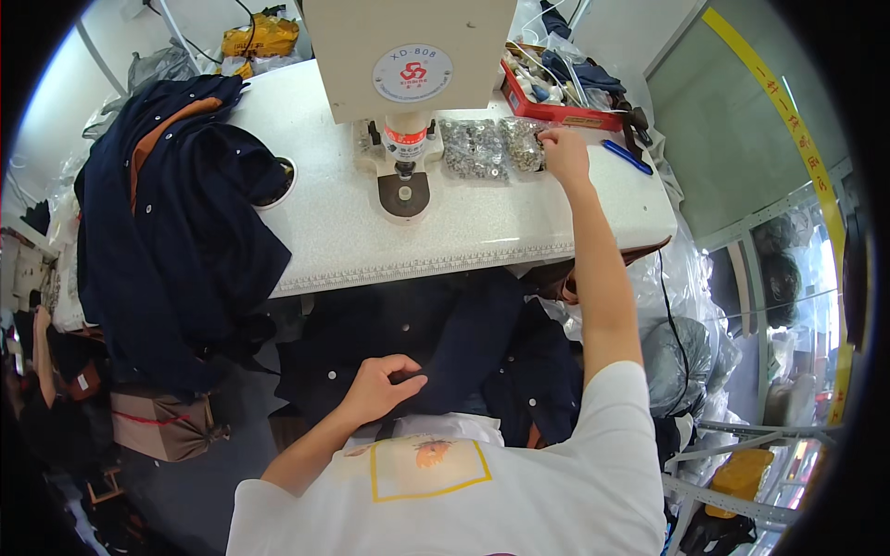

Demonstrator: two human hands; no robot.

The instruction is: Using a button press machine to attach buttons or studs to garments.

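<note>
My right hand (564, 149) reaches to the right-hand plastic bag of small metal snap parts (523, 142), its fingertips at the bag's edge. Whether anything is pinched there is hidden. Beside it lies another clear bag of snap parts (475, 148). Over the dark navy garment (417, 306) on my lap rests my left hand (386, 386), thumb and forefinger a little apart with nothing seen between them. Snap buttons dot the garment. A snap-fastening press (407, 142) stands ahead of me, its round brown lower plate (404, 194) bare beneath the head.
More navy garments (174, 229) hang over the left of the white table (334, 243), beside a round hole. A red box of odds and ends (556, 104) and a blue pen-like tool (627, 157) lie right. A measuring tape runs along the front edge. Another person's arm (43, 354) shows far left.
</note>
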